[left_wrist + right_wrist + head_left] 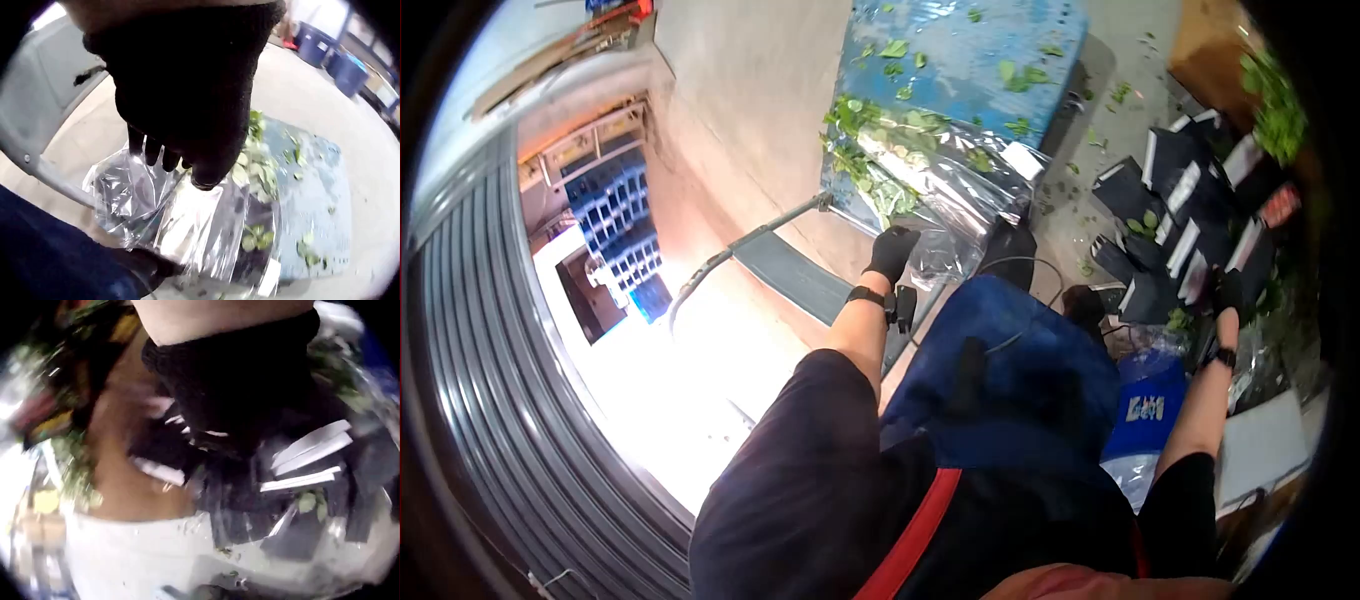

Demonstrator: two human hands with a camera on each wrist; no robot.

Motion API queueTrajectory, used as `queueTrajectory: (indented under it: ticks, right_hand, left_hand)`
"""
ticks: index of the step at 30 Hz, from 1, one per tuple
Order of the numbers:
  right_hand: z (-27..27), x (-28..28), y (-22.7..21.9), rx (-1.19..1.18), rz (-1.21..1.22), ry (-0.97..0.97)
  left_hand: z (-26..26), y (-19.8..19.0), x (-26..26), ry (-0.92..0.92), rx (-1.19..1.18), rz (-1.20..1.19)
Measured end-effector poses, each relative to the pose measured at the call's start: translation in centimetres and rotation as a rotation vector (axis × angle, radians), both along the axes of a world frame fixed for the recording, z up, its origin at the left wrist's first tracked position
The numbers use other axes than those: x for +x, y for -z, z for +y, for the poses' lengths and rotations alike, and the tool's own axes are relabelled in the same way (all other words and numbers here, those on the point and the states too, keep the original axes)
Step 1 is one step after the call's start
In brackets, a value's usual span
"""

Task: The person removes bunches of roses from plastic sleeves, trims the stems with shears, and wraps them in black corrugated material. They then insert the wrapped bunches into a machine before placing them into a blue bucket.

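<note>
My left hand [890, 252], in a black glove, reaches forward to a clear plastic bag [960, 185] that holds green leaves [870, 150] and lies on a blue surface [970, 45]. In the left wrist view the gloved fingers [164, 157] and thumb pinch the top edge of the bag [187, 225], with leaves [257, 164] behind it. My right hand [1226, 292], also gloved, is down at a pile of black boxes with white edges [1180, 200]. The right wrist view is blurred: the right hand [219, 431] hovers over the boxes [306, 469], and its grip is unclear.
A grey metal bar or handle [740, 245] runs left of the bag over a concrete floor. More greens [1280, 110] lie at the far right by a brown box [1210, 45]. A blue printed bag [1145, 405] sits near my legs. A corrugated shutter [490, 400] curves on the left.
</note>
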State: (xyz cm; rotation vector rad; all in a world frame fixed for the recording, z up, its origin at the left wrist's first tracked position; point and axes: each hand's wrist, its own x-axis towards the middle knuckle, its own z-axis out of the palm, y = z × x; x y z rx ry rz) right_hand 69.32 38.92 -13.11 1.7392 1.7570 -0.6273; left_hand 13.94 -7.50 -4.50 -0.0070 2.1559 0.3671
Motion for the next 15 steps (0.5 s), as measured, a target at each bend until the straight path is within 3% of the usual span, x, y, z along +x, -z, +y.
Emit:
queueTrajectory:
  ticks: [2, 3, 4, 6, 7, 8, 9, 11, 12, 14, 15]
  right_hand:
    - [-0.7, -7.4, -1.0, 0.091, 0.331, -0.168]
    - [-2.8, -14.2, -4.1, 0.211, 0.502, -0.045]
    - [-3.4, -17.6, -1.1, 0.079, 0.506, -0.129]
    - [-7.8, -31.8, -3.5, -0.06, 0.926, -0.237]
    - [-9.2, -35.7, -0.2, -0.054, 0.973, -0.381]
    - [-10.6, -40.8, 0.0, -0.115, 0.935, -0.496]
    - [-12.0, -44.4, 3.0, -0.124, 1.007, -0.596]
    - [-14.1, -51.8, 5.0, -0.308, 0.843, -0.56]
    - [-15.7, -53.4, 8.4, -0.259, 0.871, -0.559]
    - [-17.7, -58.5, 8.0, -0.319, 0.662, -0.734]
    - [-18.7, -60.7, 7.6, -0.395, 0.507, -0.78]
  left_hand:
    - [0.0, 0.4, -2.7, -0.257, 0.024, -0.123]
    - [-3.3, 5.2, -4.4, -0.147, 0.182, -0.072]
    - [-6.7, 10.1, -6.1, -0.041, 0.341, -0.021]
    - [-5.5, 14.3, -8.9, -0.08, 0.417, 0.06]
    - [-4.4, 14.7, -10.5, 0.137, 0.384, 0.23]
    - [-3.3, 15.2, -12.2, 0.338, 0.325, 0.426]
    - [-0.8, 13.6, -14.2, 0.77, 0.151, 0.689]
    - [-0.4, 15.7, -17.7, 0.64, 0.025, 0.805]
    - [-1.7, 19.4, -20.3, 0.457, 0.041, 0.816]
    - [-2.9, 23.6, -24.8, 0.265, 0.089, 0.846]
    - [-2.1, 22.9, -26.2, 0.345, 0.123, 0.895]
